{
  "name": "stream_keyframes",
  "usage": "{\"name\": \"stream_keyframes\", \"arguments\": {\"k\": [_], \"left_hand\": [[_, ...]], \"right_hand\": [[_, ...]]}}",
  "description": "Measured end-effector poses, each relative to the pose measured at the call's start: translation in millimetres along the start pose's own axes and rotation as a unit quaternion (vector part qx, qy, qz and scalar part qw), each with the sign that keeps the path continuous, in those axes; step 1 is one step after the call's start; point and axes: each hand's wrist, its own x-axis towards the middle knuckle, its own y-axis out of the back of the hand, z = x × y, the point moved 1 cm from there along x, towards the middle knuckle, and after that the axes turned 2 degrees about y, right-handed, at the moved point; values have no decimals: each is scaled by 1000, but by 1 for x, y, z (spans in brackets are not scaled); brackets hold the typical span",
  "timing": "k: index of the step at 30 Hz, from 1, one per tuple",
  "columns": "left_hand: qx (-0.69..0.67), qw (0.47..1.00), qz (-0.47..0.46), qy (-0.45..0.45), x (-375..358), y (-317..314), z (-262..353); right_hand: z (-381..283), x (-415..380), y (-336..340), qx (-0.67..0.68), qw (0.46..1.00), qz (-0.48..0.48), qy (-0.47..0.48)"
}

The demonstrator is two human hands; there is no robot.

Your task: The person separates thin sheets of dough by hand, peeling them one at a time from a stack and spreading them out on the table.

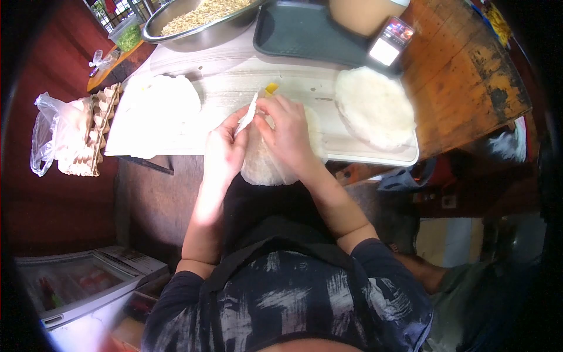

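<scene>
A thin white wrapper sheet (248,114) stands folded up between my two hands. The fingers of my left hand (226,144) pinch its near end, and those of my right hand (286,126) are closed at its upper part. Under my hands, a round translucent wrapper (265,161) lies at the table's front edge and hangs slightly over it. Just beyond my right fingertips is a small yellow piece (271,88). A stack of round white wrappers (375,108) rests to the right, and an overexposed white pile (155,114) is on the left.
At the back are a steel bowl (226,36) of shredded filling, a dark tray (305,32) and a phone (391,41) propped against a tan container (360,16). Egg cartons (99,132) and a plastic bag (50,132) flank the table's left. A person's leg (422,273) shows at right.
</scene>
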Motion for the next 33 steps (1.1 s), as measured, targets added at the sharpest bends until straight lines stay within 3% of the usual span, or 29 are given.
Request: {"name": "stream_keyframes", "arguments": {"k": [4,8,11,14,16,18,22,25,28,33], "left_hand": [[10,1000,-9,7,-6,0,6],[66,998,11,-3,-6,2,6],[82,996,17,1,-6,4,5],[59,998,23,16,-4,7,-4],[36,999,27,26,-4,6,-6],[-65,998,2,23,-5,3,-3],[-92,995,-34,12,-3,1,-7],[-87,994,24,-64,7,3,-6],[3,997,-55,47,15,13,-4],[40,999,13,27,19,10,-22]], "right_hand": [[1,4,0,-54,997,10,51],[-3,4,-3,-56,998,16,8],[5,3,-3,-54,995,65,-61],[13,-1,1,37,990,11,-138],[9,0,7,198,947,-17,-252],[6,3,11,211,949,-20,-233],[8,5,9,202,965,-31,-163],[5,4,7,233,955,-89,-163],[1,2,7,202,965,-92,-137],[14,-1,11,103,978,-35,-175]]}}
